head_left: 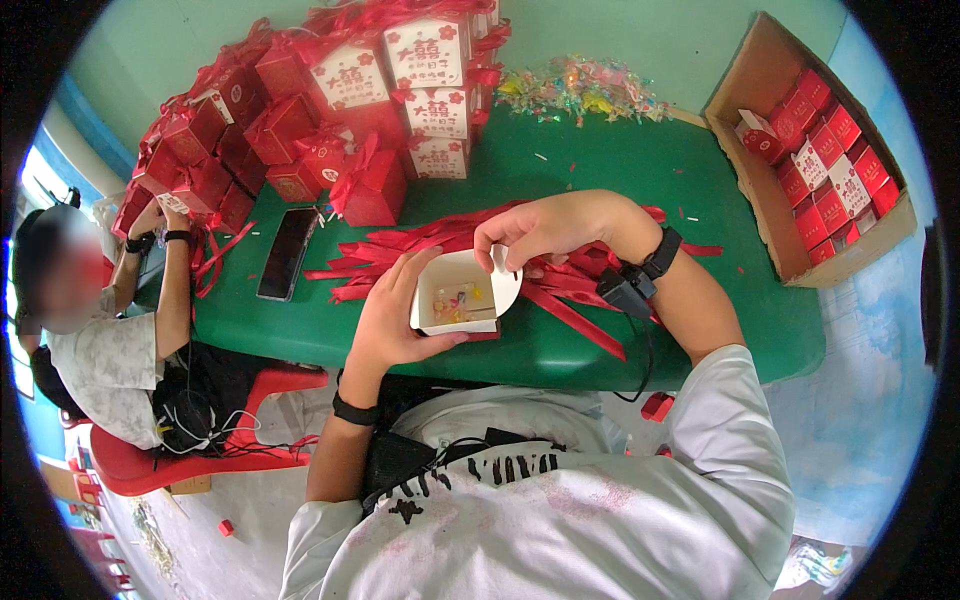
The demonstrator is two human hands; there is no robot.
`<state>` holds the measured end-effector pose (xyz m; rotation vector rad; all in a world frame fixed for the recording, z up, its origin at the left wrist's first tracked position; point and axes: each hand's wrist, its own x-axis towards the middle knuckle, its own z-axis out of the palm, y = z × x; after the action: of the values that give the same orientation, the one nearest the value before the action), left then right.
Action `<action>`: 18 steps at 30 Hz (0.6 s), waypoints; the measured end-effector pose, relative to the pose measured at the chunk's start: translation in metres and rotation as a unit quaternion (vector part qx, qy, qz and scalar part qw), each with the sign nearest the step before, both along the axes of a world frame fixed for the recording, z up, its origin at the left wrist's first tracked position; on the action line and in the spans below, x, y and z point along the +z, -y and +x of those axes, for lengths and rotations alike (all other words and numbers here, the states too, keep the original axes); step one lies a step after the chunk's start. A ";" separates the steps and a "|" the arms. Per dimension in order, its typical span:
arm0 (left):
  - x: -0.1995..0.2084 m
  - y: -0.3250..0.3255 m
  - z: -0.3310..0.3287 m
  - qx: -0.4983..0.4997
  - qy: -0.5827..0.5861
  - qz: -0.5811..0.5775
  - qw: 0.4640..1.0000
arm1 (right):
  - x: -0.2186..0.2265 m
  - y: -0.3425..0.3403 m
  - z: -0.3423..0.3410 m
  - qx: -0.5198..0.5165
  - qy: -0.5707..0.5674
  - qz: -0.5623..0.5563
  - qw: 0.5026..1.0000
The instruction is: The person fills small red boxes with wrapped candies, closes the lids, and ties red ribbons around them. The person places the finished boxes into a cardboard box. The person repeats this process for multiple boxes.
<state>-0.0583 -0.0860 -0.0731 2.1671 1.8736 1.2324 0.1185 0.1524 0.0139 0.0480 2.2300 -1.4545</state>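
A small gift box (428, 288), cream inside, sits with its top open near the front of the green table. Some yellow, pink and clear bits, perhaps wrapped sweets, lie on its bottom. My left hand (388, 318) wraps around the box's left side, thumb along the near edge. On the far right corner, the fingers of my right hand (535, 235) pinch a white rounded flap (507, 290) of the box. Behind and beneath the hands spreads a pile of red ribbons (400, 240).
Finished red and white gift boxes (436, 112) with bows are stacked at the far left. A phone (287, 255) lies before them. Colourful shredded filler (585, 90) sits at the back. A cardboard carton (858, 238) of boxes stands right. A co-worker's hands (150, 218) work at left.
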 end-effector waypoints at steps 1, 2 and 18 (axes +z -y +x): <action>0.001 0.001 0.000 0.002 0.003 -0.004 1.000 | 0.001 -0.001 0.000 0.002 -0.003 -0.002 1.000; 0.001 0.002 0.000 0.005 0.005 -0.007 1.000 | 0.002 -0.003 0.000 0.003 -0.006 -0.003 1.000; 0.000 -0.003 0.000 -0.006 -0.004 -0.004 1.000 | -0.023 0.002 -0.005 0.015 -0.210 0.141 0.967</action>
<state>-0.0586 -0.0829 -0.0730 2.1785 1.8618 1.2137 0.1137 0.1507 -0.0088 -0.2210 2.7539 -1.2049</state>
